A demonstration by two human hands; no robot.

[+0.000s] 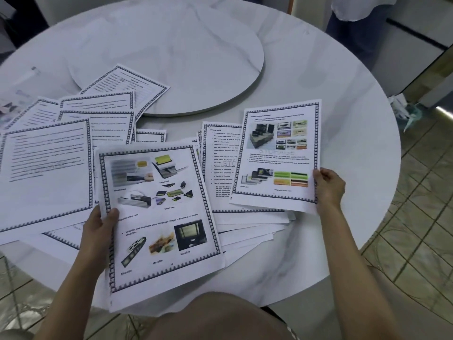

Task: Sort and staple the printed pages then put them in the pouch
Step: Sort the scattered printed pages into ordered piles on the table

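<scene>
Hands both holding: left hand (99,225) grips left page (159,217), right hand (328,188) pinches right page (277,155). I judge the pile (220,168) lies between them, nearer right, long axis pointing away.

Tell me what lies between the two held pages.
Head view: a loose pile of text pages lies on the table between the left page and the right page.

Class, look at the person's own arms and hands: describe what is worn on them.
Nothing is worn: the left hand and right hand have no gloves, and no sleeve, watch or bracelet shows from the wrists down to the picture's edge.
</scene>
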